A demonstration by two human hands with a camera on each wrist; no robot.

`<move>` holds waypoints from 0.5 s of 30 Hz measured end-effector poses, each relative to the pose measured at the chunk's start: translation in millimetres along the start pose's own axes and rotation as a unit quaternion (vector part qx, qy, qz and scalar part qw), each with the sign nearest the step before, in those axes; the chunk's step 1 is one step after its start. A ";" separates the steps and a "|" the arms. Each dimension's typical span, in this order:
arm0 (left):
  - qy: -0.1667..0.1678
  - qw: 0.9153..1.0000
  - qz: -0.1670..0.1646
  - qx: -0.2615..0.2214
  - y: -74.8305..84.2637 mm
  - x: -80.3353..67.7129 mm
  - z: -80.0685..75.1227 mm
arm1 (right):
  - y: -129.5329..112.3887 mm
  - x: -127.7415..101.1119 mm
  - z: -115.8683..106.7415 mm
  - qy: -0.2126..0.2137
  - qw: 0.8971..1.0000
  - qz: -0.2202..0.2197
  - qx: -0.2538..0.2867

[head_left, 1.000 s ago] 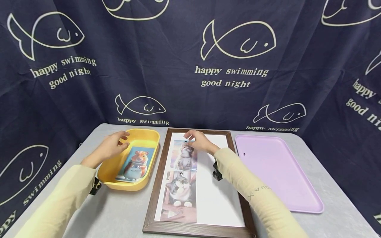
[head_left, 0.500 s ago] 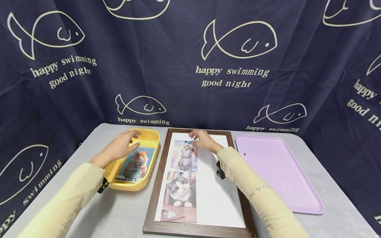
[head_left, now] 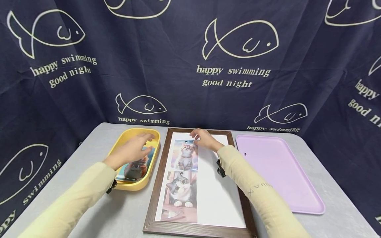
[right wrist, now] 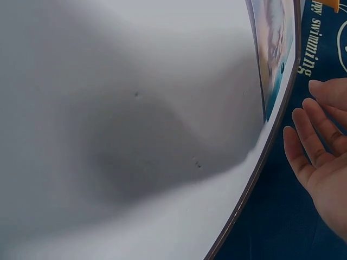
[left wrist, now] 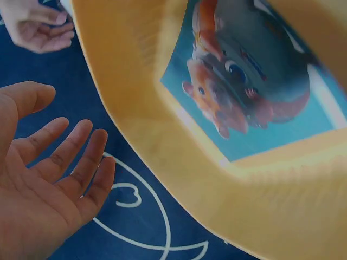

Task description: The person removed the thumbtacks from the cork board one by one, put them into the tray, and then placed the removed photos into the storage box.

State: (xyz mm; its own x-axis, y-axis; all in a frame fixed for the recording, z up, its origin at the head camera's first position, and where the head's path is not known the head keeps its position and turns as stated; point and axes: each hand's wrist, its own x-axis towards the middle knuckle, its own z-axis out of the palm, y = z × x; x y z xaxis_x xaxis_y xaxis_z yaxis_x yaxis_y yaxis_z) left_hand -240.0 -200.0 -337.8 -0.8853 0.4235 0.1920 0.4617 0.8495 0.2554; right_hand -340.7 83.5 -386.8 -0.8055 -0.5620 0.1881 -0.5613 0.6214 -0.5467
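Two grips released: my left hand (head_left: 131,152) hovers flat over hamster card (head_left: 135,168) in yellow tray (head_left: 128,186); right hand (head_left: 205,139) hangs loose by top cat card (head_left: 185,155) on frame (head_left: 151,198). I judge: pinch card edge, lift flat.

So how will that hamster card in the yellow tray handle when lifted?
The hamster card looks thin and flat, so probably light and bendy. It lies flush on the yellow tray floor, so getting a finger under an edge may be fiddly.
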 end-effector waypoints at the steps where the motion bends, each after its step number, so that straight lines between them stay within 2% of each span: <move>1: -0.002 1.000 0.002 0.005 2.1 0.5 1.4 | -0.1 0.4 0.0 -0.002 1.000 0.000 -0.003; 10: 0.026 0.997 0.060 0.051 17.5 6.7 14.7 | -2.6 5.3 0.7 -0.019 0.999 -0.014 -0.032; 15: 0.013 0.994 0.078 0.070 26.3 10.5 19.7 | -3.8 7.6 2.8 -0.031 0.999 -0.023 -0.035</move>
State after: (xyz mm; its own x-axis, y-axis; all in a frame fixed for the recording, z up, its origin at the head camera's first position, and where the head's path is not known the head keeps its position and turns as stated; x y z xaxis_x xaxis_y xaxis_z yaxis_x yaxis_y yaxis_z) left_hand -238.3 -167.0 -347.7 -0.8013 0.5465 0.2434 0.5790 0.8108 0.0859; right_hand -344.2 75.4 -385.6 -0.7667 -0.6218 0.1597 -0.6106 0.6294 -0.4807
